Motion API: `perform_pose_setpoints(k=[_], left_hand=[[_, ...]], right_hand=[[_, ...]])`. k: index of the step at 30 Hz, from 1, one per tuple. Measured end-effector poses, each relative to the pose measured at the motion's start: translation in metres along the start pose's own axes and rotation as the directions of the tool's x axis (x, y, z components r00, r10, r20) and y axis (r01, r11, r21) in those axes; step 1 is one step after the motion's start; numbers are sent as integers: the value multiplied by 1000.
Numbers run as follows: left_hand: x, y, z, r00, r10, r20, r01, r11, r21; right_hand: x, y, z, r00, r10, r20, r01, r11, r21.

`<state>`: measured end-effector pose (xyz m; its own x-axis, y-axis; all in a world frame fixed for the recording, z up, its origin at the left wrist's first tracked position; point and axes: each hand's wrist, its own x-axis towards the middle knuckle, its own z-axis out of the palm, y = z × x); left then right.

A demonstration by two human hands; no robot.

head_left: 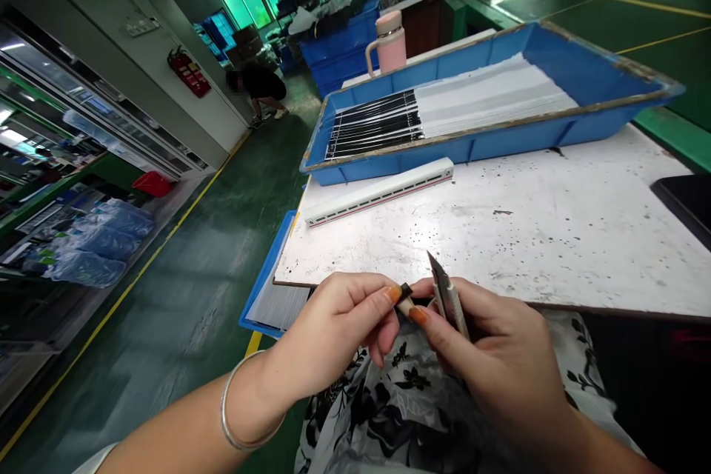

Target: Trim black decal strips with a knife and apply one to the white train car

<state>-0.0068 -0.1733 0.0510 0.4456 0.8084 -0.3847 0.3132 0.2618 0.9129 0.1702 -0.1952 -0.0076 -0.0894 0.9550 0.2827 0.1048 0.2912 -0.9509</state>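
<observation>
One speckled tabletop (pixel 472 211) borders green floor (pixel 216 274), left hand (pixel 344 333) clasping a dark piece (pixel 405 290), right hand (pixel 503 355) a knife (pixel 444 289).

Head camera: on the person's head, facing forward and down
Nearest: left hand (pixel 341 329), right hand (pixel 497 348), close below
Beyond: table (pixel 527 215), tray (pixel 500 146)
Far: windows (pixel 244 6), upper left

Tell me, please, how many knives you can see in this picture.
1: a knife, held in the right hand, with its blade out. Any others could be hidden from view.
</observation>
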Motion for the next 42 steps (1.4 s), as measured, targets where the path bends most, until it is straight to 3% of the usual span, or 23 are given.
perform_pose_setpoints(k=[7,14,16,19,21,23,27,31,34,37,42], left_hand=[[-5,5,2,1000,21,6,-21,998,60],[-6,3,5,998,63,17,-65,985,162],[-7,1,5,986,166,-26,-149,936,319],[-8,-9,7,925,380,-21,-293,746,598],[-7,-19,8,902,431,6,-319,659,681],[-4,-31,10,915,403,-8,-290,672,681],[9,-55,15,959,264,-105,-178,846,502],[25,-75,20,984,9,-179,16,990,138],[32,-84,24,979,-123,-161,104,987,-122],[35,-92,28,971,-184,-153,130,942,-308],[38,-97,35,945,-223,-239,122,919,-374]], right_hand=[[-3,-4,1,1000,29,0,-29,999,34],[-4,-7,-1,983,172,66,-182,960,212],[-4,-8,0,978,196,72,-207,950,231],[-4,-7,1,978,202,60,-210,956,206],[-2,-4,0,982,177,58,-184,973,142],[0,2,-3,987,140,73,-143,989,29],[2,20,-16,986,27,167,29,944,-328],[-1,40,-25,963,3,268,149,824,-547],[-5,52,-25,956,10,294,183,763,-620],[-7,57,-23,948,28,318,203,718,-666],[-4,56,-17,919,-10,393,317,612,-725]])
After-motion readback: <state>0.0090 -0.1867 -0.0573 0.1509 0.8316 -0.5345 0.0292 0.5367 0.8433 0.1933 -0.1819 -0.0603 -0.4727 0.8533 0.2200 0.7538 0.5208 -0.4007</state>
